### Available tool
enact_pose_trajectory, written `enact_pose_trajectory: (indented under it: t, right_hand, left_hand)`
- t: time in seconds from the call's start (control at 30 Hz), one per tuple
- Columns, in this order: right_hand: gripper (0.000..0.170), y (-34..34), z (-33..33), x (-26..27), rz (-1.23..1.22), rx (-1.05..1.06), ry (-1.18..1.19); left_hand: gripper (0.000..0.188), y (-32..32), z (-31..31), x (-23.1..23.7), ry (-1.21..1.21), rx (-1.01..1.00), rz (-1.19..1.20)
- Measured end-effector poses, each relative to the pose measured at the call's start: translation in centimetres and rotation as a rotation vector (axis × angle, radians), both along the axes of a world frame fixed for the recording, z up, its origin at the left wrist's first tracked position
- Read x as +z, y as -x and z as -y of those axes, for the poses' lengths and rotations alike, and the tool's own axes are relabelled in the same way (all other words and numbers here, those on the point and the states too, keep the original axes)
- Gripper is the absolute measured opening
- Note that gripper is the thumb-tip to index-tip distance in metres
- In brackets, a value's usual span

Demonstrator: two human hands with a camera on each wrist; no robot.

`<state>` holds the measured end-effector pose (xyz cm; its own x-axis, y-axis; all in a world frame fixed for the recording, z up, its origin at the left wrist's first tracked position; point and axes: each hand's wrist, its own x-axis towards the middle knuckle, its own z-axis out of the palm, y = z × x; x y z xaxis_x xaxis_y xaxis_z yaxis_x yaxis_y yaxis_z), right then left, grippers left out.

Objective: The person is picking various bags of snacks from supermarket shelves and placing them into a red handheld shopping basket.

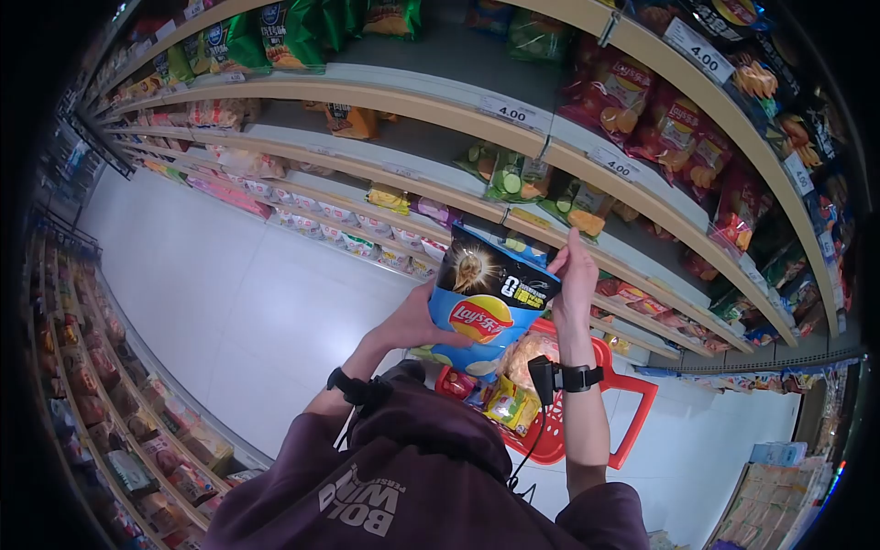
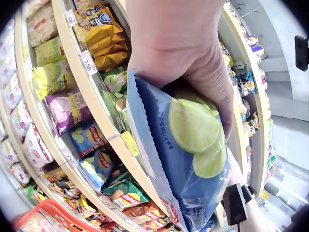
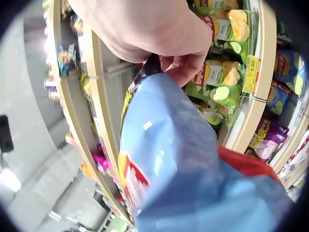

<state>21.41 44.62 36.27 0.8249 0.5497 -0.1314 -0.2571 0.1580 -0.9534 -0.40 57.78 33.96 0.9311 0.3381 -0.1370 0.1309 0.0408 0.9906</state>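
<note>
A blue Lay's potato chip bag (image 1: 481, 323) with a dark top band is held up in front of the body, between both hands. The left hand (image 1: 410, 323) grips its left side, thumb across the front; in the left wrist view this hand (image 2: 178, 55) reaches over the bag's lime-printed face (image 2: 186, 159). The right hand (image 1: 576, 275) is at the upper right corner. In the right wrist view, that hand (image 3: 149, 26) has its fingers curled at the dark top edge, pinching the bag (image 3: 166, 123). Part of those fingers is hidden behind the bag.
Below the bag, a red shopping basket (image 1: 551, 442) holds several snack packs, including a yellow one (image 1: 513, 407). Shelves of chips with price tags (image 1: 511, 111) run along the far side; green cucumber-printed bags (image 3: 219, 79) stand just behind the right hand. Another shelf row (image 1: 137, 403) lines the left.
</note>
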Motion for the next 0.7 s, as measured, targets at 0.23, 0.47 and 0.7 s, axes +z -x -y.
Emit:
enact_pose_trajectory:
  t: [0.23,0.47,0.7]
  right_hand:
    - [0.046,4.9,6.0,1.1,0.127,0.384,0.238]
    - [0.036,3.8,9.7,-1.0,0.060,0.294,0.184]
    - [0.053,7.1,12.9,0.0,0.369,0.466,0.191]
  left_hand:
    - [0.057,0.1,4.8,0.9,0.365,0.165,0.123]
    - [0.054,0.4,9.0,0.6,0.370,0.219,0.085]
    - [0.066,-0.6,10.5,-0.9,0.194,0.236,0.075]
